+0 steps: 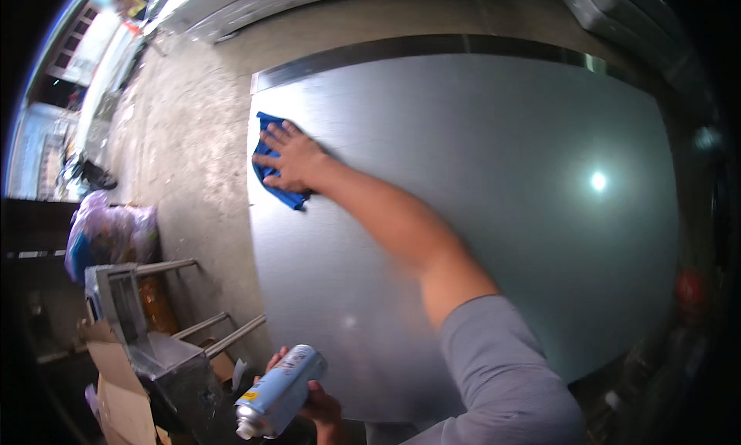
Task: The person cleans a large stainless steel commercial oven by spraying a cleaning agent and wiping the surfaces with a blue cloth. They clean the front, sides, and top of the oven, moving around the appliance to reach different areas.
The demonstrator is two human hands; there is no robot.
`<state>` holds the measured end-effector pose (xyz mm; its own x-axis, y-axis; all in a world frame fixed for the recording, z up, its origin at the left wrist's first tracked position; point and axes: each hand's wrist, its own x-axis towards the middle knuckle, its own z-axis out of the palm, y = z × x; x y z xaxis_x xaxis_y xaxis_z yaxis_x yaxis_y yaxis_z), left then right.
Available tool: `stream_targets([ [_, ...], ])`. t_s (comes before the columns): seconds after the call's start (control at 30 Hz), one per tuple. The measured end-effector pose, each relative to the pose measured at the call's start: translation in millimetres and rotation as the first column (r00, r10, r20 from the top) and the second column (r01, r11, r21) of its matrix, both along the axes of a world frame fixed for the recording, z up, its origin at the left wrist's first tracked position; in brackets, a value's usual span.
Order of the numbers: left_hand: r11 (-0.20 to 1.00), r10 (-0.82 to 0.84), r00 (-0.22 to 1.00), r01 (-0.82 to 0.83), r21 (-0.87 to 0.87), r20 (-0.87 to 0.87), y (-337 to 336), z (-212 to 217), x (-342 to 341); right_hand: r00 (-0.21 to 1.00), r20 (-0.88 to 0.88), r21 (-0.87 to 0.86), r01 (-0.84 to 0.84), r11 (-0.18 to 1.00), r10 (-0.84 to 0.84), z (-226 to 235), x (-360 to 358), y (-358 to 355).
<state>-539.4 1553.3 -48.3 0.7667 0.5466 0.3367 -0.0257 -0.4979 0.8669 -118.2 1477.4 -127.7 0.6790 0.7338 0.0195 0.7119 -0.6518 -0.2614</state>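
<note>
A large brushed-metal sheet or tabletop (525,236) lies flat in front of me. My right hand (293,159) rests near its left edge, fingers spread flat over a crumpled blue cloth (287,199), pressing it against the metal. The right arm stretches across the sheet from the lower right. Low in the view, my left hand (324,408) is wrapped round a light-blue spray can (282,389). The can is tilted, with its whitish nozzle end toward the lower left. Part of the left hand is hidden behind the can.
Left of the sheet stand a metal frame with legs (166,352) and an open cardboard box (120,387). Behind them are stuffed plastic bags (112,233) on the concrete floor (185,136). Long pale metal units (255,9) stand beyond the far edge.
</note>
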Motion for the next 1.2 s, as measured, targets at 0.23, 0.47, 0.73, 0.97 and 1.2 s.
stream_targets([
  [0.23,0.992,-0.112,0.989,0.107,-0.062,-0.097,-22,7,-8,0.449,0.473,0.226,0.769,0.597,-0.758,-49,-97,-490],
  [0.47,0.996,-0.087,0.996,0.087,-0.008,-0.037,-107,13,-48,-0.046,0.547,-0.362,0.887,-0.286,-0.836,-40,-417,-785],
  [0.73,0.942,-0.33,0.944,0.327,-0.078,-0.019,-199,46,-89,0.78,0.168,-0.097,0.622,0.777,-0.603,-37,-475,-398],
  [0.97,0.902,-0.403,0.915,0.398,-0.167,0.01,-236,73,-147,0.731,-0.11,0.202,0.68,0.705,-0.673,-12,-590,-505],
  [1.2,0.922,-0.34,0.94,0.339,-0.189,0.029,-268,88,-306,-0.133,0.418,-0.157,0.964,-0.216,-0.898,2,-695,-809],
])
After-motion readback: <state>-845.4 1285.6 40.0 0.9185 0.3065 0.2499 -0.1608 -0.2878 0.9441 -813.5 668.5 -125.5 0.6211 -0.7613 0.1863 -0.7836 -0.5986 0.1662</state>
